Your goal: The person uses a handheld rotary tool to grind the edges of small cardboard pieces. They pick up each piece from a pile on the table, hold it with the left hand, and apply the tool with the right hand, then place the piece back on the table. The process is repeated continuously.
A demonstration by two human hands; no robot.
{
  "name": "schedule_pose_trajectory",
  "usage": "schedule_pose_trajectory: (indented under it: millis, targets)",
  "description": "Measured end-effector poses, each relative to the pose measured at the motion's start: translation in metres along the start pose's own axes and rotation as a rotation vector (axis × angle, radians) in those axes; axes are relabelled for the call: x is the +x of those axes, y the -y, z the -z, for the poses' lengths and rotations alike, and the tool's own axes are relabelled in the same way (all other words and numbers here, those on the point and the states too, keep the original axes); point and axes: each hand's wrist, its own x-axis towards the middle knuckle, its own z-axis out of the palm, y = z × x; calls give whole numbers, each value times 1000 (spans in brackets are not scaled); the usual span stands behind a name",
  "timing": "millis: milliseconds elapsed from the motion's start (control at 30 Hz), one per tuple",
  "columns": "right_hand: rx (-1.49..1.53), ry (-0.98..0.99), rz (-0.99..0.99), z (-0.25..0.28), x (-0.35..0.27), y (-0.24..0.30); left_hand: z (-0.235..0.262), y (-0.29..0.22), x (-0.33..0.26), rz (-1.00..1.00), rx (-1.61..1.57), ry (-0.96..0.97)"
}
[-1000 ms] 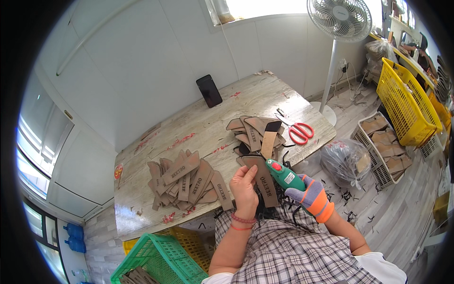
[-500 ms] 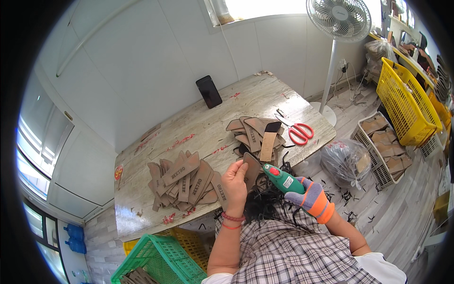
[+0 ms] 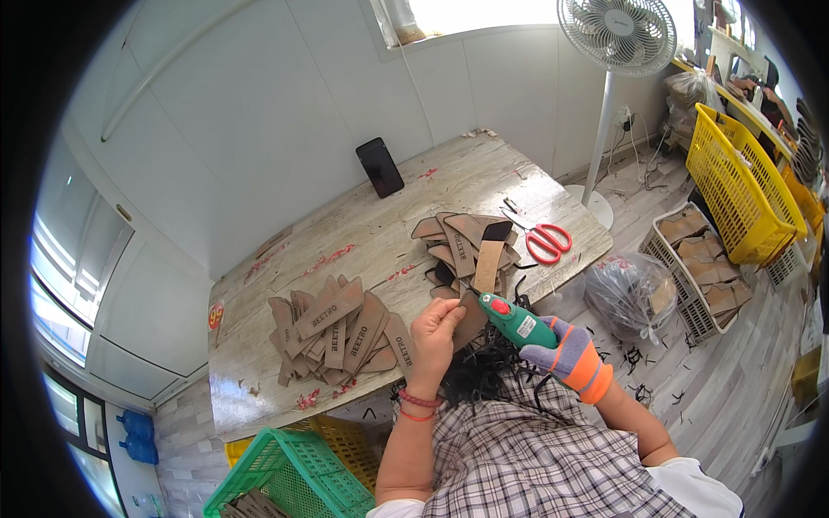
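Observation:
My left hand [image 3: 434, 335], bare, pinches the edge of a flat brown insole-shaped piece [image 3: 470, 323] above my lap. My right hand [image 3: 567, 357], in a purple and orange glove, is wrapped round a green handheld power cutter [image 3: 523, 329] with a red button. The cutter's tip meets the far edge of the brown piece; the exact contact is too small to make out. Black strip scraps [image 3: 479, 373] lie on my lap under both hands. On the table [image 3: 471, 168], one pile of similar brown pieces [image 3: 332, 332] lies to the left and another pile [image 3: 458, 244] beyond the hands.
Red-handled scissors [image 3: 547, 243] lie right of the far pile; a black phone [image 3: 380, 167] leans at the wall. Below the table's near edge stands a green crate [image 3: 289, 470]. Right of the table are a fan [image 3: 604, 129], a plastic bag [image 3: 633, 296], a white crate [image 3: 691, 302] and a yellow crate [image 3: 734, 186].
The brown piece has turned and dropped closer to my lap in my left hand. The cutter's tip has shifted slightly left, onto the piece's far edge.

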Motion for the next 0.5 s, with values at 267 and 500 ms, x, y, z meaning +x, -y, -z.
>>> schedule_pose_trajectory:
  millis: [267,500]
  targets:
    - [-34,15,34,5,-1,-5,14,-23,10,-153,240,98]
    - [-28,58,-30,10,-5,8,29,-43,24,-297,517,235]
